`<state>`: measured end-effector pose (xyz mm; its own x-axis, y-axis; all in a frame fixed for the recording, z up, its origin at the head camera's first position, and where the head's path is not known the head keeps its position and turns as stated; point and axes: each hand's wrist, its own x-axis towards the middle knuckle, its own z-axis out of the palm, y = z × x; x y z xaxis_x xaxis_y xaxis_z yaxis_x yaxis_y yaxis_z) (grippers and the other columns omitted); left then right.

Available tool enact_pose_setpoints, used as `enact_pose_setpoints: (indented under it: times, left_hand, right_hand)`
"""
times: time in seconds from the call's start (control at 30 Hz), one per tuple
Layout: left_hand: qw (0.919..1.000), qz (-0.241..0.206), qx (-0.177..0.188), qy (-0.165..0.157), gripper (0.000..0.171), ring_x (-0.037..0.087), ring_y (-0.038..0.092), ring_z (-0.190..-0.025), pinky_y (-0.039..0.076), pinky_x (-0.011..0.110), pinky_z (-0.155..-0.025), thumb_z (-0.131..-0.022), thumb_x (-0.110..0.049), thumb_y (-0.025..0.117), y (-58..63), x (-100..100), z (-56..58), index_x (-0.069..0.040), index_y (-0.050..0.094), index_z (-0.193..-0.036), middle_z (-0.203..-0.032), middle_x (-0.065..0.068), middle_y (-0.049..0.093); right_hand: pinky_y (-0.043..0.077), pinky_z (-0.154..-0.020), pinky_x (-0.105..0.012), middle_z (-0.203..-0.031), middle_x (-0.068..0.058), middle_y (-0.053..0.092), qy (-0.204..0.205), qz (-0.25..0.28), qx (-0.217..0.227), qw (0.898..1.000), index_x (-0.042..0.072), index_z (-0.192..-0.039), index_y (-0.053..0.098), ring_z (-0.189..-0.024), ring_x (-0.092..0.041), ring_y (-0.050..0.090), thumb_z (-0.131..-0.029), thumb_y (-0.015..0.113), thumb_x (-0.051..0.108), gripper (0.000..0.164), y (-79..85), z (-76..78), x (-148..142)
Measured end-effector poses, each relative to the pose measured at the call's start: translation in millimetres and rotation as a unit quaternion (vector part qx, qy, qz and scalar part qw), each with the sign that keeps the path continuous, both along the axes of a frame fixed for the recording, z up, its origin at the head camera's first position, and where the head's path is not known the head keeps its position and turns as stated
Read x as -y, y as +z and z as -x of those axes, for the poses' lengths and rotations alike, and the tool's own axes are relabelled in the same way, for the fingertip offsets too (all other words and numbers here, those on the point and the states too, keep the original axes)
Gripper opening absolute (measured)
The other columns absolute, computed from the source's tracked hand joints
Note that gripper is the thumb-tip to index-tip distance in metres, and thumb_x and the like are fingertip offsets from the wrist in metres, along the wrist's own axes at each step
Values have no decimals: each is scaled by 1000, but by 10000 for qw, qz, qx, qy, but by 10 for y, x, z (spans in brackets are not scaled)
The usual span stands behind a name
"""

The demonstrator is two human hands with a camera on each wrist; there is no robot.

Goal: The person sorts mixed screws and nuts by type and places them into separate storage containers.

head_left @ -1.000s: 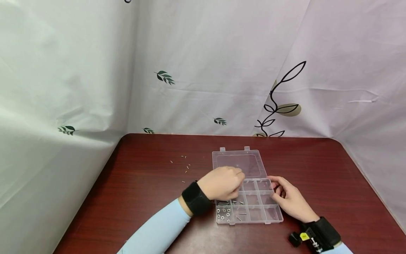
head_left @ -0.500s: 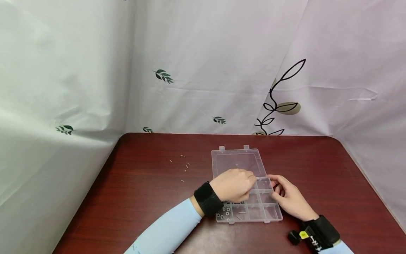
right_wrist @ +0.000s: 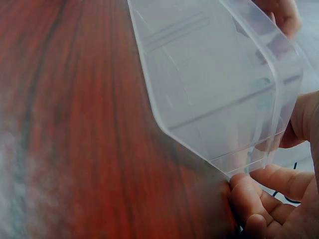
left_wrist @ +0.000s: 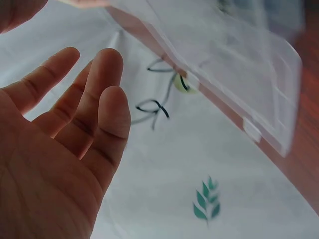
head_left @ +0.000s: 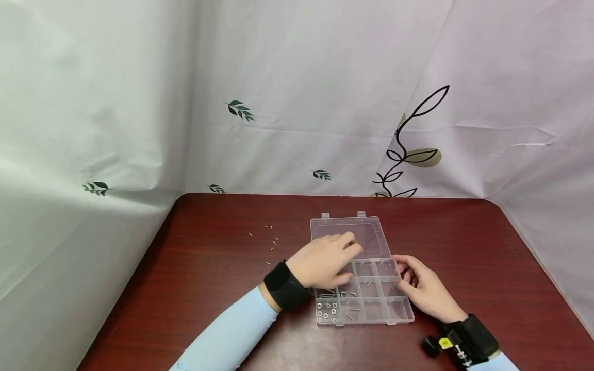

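Observation:
A clear plastic compartment box (head_left: 397,312) lies on the table with its lid (head_left: 371,234) folded back. My left hand (head_left: 322,262) hovers over its back left part, fingers spread; the left wrist view shows no item in them. My right hand (head_left: 428,293) holds the right side of the box, its thumb and fingers curled at the wall (right_wrist: 224,124). Small rings (head_left: 327,309), perhaps nuts, fill the front left compartment. Metal screws (head_left: 327,296) lie behind them, and a tiny piece (head_left: 369,284) sits in a middle compartment. The left hand hides the back left compartments.
Several tiny metal pieces (head_left: 274,242) are scattered on the dark red table (head_left: 209,288), left of the lid. White patterned cloth (head_left: 287,118) hangs behind the table and along its sides.
My left hand went right over the box, then came back left with its fingers spreading. A tiny piece now shows in a middle compartment. My right hand has stayed at the box side.

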<state>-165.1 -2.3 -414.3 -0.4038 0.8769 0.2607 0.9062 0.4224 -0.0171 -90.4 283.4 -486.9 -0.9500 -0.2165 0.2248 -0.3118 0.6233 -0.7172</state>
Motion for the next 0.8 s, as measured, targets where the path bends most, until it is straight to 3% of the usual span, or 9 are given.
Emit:
enact_pose_setpoints:
  times: [0.37,0.53,0.8]
  left_hand:
    - [9982,12,192,568,43,15,56,-90,49,30,-83,-88,-33,71,-82,614,241,-12,60,-124,-109,1,53]
    - [9952,-77,200,950,33,20,55,-91,48,35,-86,-85,-26,74,-138,937,345,-11,64,-113,-101,1,54]
    - [9858,-127,322,1646,19,19,54,-87,50,35,-81,-85,-21,74,-226,1398,556,-14,66,-101,-95,0,53]
  right_hand:
    - [40,-63,-23,-97,-3,54,37,67,-45,10000,8,-131,58,-74,-6,49,-85,66,-9,49,2,7,11]
    - [40,-63,-24,-98,-3,55,58,103,-41,9999,8,-131,58,-75,-6,49,-85,67,-8,49,-6,12,10]
    - [40,-63,-24,-98,-3,55,37,94,-40,9999,8,-132,57,-75,-6,49,-85,67,-8,50,-6,5,5]
